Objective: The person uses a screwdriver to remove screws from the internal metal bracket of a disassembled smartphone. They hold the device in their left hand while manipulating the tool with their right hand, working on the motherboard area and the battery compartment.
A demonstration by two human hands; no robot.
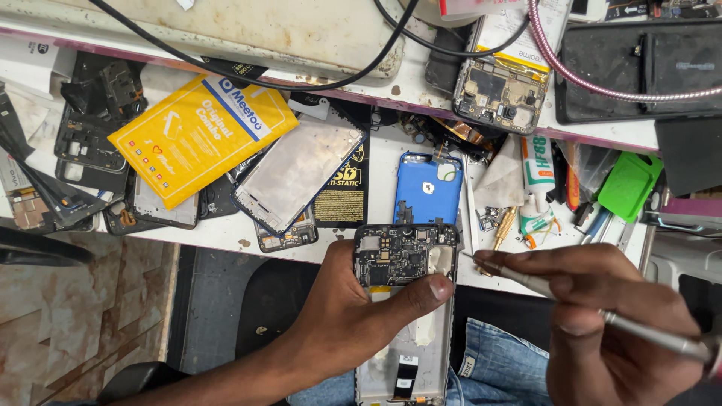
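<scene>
**Opened phone held over the lap, metal tool poised at its edge**

The white workbench fills the upper part of the view, crowded with parts. Taking the opened phone as the landmark: it sits below the bench's front edge, over the person's jeans, back cover off and circuit board exposed at its top end.

Up and to the left of the phone lies a yellow packet, and between the two a bare metal phone frame rests at a slant. Directly above the phone a blue phone back lies flat. Further up and right sits another stripped phone board. To the upper right stand a white glue tube and, beyond it, a green plastic piece.

The left hand is closed around the phone from its left side, thumb pressed across the middle just under the board. The right hand, to the phone's right, pinches a thin metal tool whose tip points at the phone's upper right edge, just short of it.

The work looks to be at the board stage of disassembly; the next move would likely call for a steady, precise tip placement on a small part while the left grip keeps the phone from shifting.
</scene>
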